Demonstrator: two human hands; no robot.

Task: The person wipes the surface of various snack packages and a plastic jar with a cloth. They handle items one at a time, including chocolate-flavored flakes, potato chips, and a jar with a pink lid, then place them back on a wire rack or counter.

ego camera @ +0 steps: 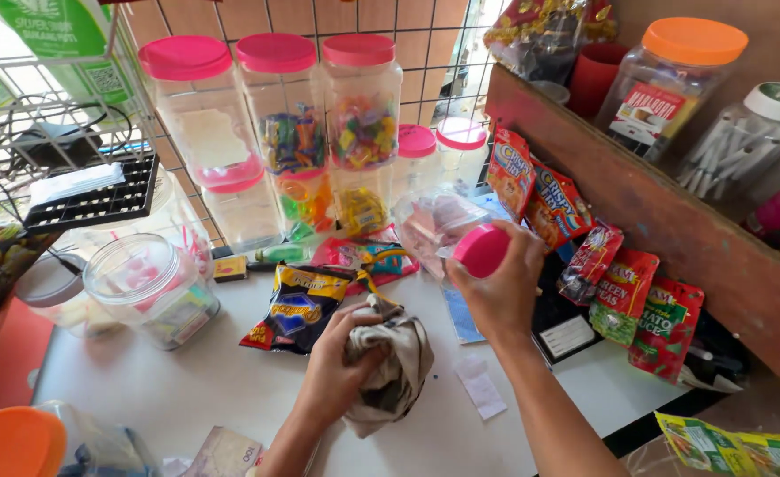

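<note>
Right hand (496,296) gripping tilted clear plastic jar (438,221) by round pink lid (481,250); left hand (337,362) clenched on crumpled grey cloth (399,367), white tabletop (186,380).

bare white counter (186,380) near front, stacked jars (275,132) crowding back, snack packets (624,296) lining right

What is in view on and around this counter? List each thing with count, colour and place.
Tall jars: three, clear with pink lids, back row.
Held jar: one, clear, pink lid, tilted in the right hand.
Cloth: one, grey-beige, crumpled in the left hand.
Snack bag: one, dark blue and yellow, lying on the counter.
Hanging packets: several, red and green, on the wooden shelf edge.
Orange-lid jar: one, clear, on the shelf.
Lidless tub: one, clear, left.
Counter: one, white.
Left hand: grips the cloth.
Right hand: grips the jar lid.
</note>
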